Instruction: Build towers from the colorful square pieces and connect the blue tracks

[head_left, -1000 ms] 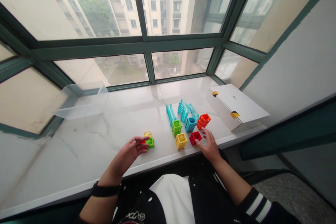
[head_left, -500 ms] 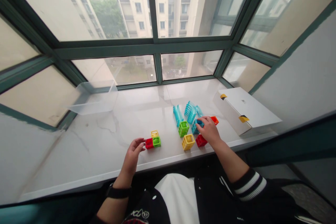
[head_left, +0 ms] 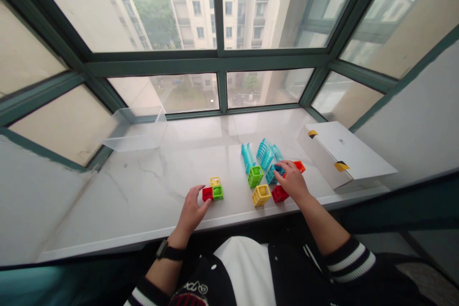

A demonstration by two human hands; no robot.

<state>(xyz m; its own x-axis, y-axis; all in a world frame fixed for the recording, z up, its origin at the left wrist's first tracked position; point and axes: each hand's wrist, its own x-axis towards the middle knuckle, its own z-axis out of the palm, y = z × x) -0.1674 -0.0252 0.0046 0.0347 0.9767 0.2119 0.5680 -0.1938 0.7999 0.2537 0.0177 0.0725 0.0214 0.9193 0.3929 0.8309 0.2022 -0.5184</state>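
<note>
My left hand (head_left: 192,210) is at the small red block (head_left: 207,194), thumb and fingers apart on its left and near sides. That block sits against a green block (head_left: 217,192), with a yellow block (head_left: 215,181) behind. Over on the right, the fingers of my right hand (head_left: 294,182) are closed on a blue block (head_left: 271,175), which they partly cover. Around it stand a taller green block (head_left: 256,177), a yellow block (head_left: 261,195), a red block (head_left: 279,194) and an orange-red block (head_left: 299,167), both of the last two partly hidden by the hand.
Behind the blocks lie translucent blue pieces, one a straight ribbed channel (head_left: 247,158) and one a curved channel (head_left: 265,154). A clear plastic bin (head_left: 138,142) stands back left on the marble sill (head_left: 143,210). The white box (head_left: 353,153) sits at the right, below the windows.
My left hand has moved nearer the red block, its fingers and thumb now spread about it. My right hand stays at the blue block. The whole view has shifted slightly.
</note>
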